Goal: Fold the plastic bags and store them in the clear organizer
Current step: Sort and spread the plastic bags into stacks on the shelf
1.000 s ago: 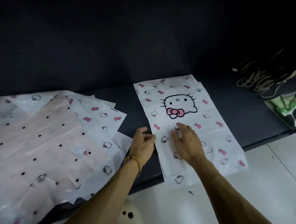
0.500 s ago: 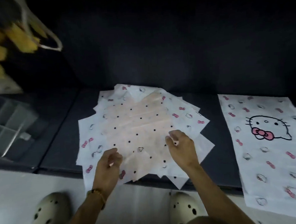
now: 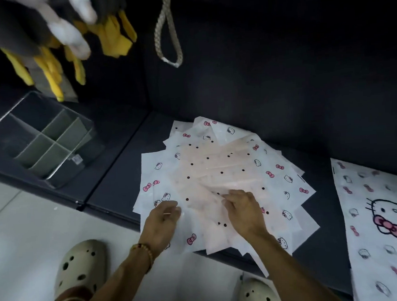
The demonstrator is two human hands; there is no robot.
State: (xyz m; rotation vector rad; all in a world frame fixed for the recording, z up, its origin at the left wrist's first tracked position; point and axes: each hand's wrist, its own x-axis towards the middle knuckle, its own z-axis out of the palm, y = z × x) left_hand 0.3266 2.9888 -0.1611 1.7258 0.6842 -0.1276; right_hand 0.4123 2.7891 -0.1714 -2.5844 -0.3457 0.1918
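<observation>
A fanned pile of plastic bags (image 3: 219,170) lies on the dark seat: white ones with cat faces and pink bows, and pale pink ones with black dots on top. My left hand (image 3: 162,220) pinches the front left edge of the top pink dotted bag (image 3: 208,180). Beside it, my right hand (image 3: 243,211) has curled fingers gripping the same bag near its front middle. A single white cat-print bag (image 3: 380,220) lies spread flat at the right. The clear organizer (image 3: 61,168) with several compartments stands at the left, apart from both hands.
The dark cushioned seat (image 3: 125,178) ends at a front edge above a pale tiled floor (image 3: 22,219). My two feet in cream clogs (image 3: 81,264) stand on the floor. Yellow and white soft things (image 3: 74,41) and a woven strap (image 3: 167,38) hang above at the back.
Both hands left the flat cat-print bag at the right and went left to the pile. The view swung left, and the organizer came into sight. The hands now hold the top pink bag.
</observation>
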